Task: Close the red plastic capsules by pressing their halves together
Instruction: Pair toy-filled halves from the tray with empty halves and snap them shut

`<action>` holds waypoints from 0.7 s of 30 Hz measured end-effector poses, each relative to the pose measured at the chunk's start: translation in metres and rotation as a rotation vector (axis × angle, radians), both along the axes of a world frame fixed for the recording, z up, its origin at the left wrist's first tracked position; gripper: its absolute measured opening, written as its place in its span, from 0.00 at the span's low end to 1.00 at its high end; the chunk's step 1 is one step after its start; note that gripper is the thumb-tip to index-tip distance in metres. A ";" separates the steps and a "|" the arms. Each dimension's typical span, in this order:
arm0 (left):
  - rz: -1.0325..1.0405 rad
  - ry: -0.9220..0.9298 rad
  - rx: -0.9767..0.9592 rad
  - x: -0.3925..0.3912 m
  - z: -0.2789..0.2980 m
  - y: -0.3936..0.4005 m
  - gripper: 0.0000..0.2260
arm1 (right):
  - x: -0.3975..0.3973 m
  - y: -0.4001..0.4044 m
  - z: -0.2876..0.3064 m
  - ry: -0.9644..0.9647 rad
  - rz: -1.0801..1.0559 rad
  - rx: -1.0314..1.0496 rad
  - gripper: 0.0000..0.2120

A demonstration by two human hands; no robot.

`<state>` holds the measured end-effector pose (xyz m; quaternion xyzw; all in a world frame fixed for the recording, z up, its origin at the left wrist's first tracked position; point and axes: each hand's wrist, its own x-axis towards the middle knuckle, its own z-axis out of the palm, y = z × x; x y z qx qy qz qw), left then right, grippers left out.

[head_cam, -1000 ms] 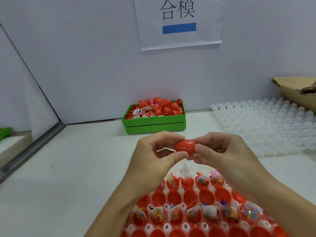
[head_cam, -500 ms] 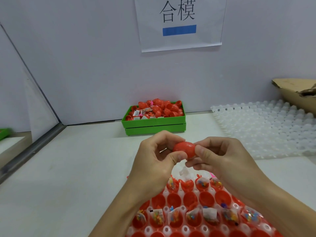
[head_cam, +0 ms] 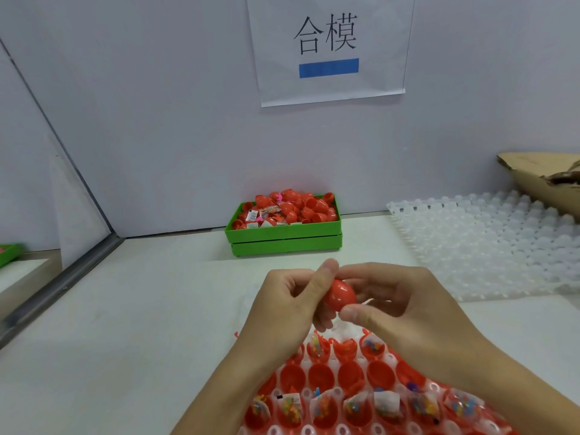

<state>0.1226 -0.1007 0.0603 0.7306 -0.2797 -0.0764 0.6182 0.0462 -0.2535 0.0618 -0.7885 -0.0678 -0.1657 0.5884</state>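
Capsule [head_cam: 340,295] work is under way but most of it looks to be ahead of you. You have one red capsule up in the air between both hands, just above the far edge of the red-filled tray [head_cam: 386,359] near you. Your left hand [head_cam: 292,309] curls round it from the left, thumb laid over its top, and your right hand [head_cam: 408,312] pinches it from the right with the thumb pressed at its lower end. From this angle the shell reads as one smooth egg, so the halves seem to be together; whether they are fully seated you cannot tell, since your fingers cover the seam.

Below your wrists the tray holds many open red halves [head_cam: 320,376], some bare and some with small toy packets [head_cam: 386,403] standing in them. Those all remain to be closed, by my judgement.

Against the back wall, well apart from your hands, the green bin [head_cam: 282,238] is heaped with red pieces and a few packets. Some look like closed capsules, others like open halves, so how much finished work it holds is unclear. The clear tray [head_cam: 489,246] on your right holds nothing I can make out.
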 end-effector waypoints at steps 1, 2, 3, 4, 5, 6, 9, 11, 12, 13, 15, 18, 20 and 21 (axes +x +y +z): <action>0.004 -0.004 0.004 0.000 0.000 -0.001 0.28 | 0.001 0.000 -0.001 0.001 0.000 0.026 0.15; 0.005 -0.001 -0.003 0.000 0.000 -0.001 0.29 | 0.003 0.001 -0.001 0.019 0.012 0.101 0.14; 0.006 0.005 -0.016 0.000 0.001 -0.001 0.30 | 0.004 0.000 -0.001 0.055 0.040 0.209 0.12; 0.008 0.009 -0.032 0.001 0.001 -0.001 0.30 | 0.005 -0.002 -0.001 0.103 0.067 0.336 0.11; 0.010 0.008 -0.047 0.002 0.002 0.000 0.29 | 0.007 -0.004 -0.002 0.143 0.088 0.460 0.11; 0.014 0.002 -0.059 0.004 0.002 0.001 0.29 | 0.007 -0.005 -0.001 0.172 0.106 0.563 0.12; 0.036 -0.025 -0.068 0.008 0.002 0.005 0.27 | 0.008 -0.007 0.001 0.222 0.164 0.733 0.12; 0.050 -0.040 -0.067 0.012 0.001 0.007 0.26 | 0.008 -0.010 0.003 0.246 0.208 0.803 0.12; 0.056 -0.051 -0.062 0.013 0.000 0.008 0.25 | 0.008 -0.012 0.004 0.254 0.227 0.823 0.12; 0.065 -0.064 -0.053 0.015 -0.001 0.009 0.25 | 0.008 -0.015 0.004 0.258 0.246 0.837 0.12; 0.089 -0.110 -0.008 0.019 -0.003 0.012 0.24 | 0.007 -0.020 0.006 0.254 0.274 0.840 0.14; 0.144 -0.239 0.157 0.026 -0.007 0.019 0.18 | 0.009 -0.028 0.007 0.242 0.266 0.815 0.15; 0.208 -0.325 0.284 0.035 -0.010 0.027 0.10 | 0.010 -0.034 0.008 0.232 0.216 0.764 0.12; 0.239 -0.356 0.333 0.040 -0.011 0.031 0.07 | 0.010 -0.039 0.009 0.230 0.180 0.731 0.11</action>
